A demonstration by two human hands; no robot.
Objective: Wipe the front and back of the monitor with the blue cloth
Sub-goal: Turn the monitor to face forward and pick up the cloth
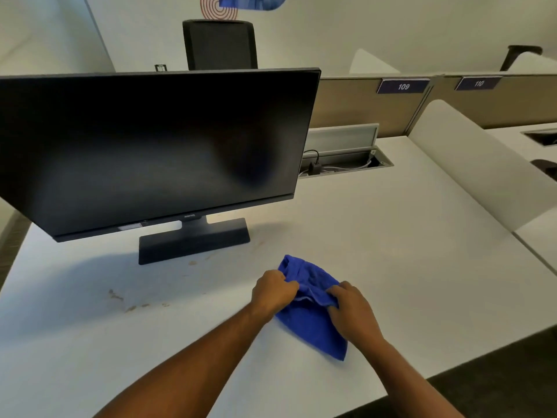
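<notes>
A black monitor (156, 146) with a dark screen stands on its flat base (193, 242) at the left of the white desk (407, 251), screen facing me. The blue cloth (313, 324) lies crumpled on the desk in front of and to the right of the base. My left hand (274, 289) pinches the cloth's left edge. My right hand (351, 307) grips its upper right fold. Both hands are well clear of the monitor.
An open cable tray (346, 164) with wires sits behind the monitor's right side. A low partition with labels 109 (403, 86) and 110 runs along the back. A black chair (221, 45) stands beyond it. Brownish smudges (129, 303) mark the desk at front left.
</notes>
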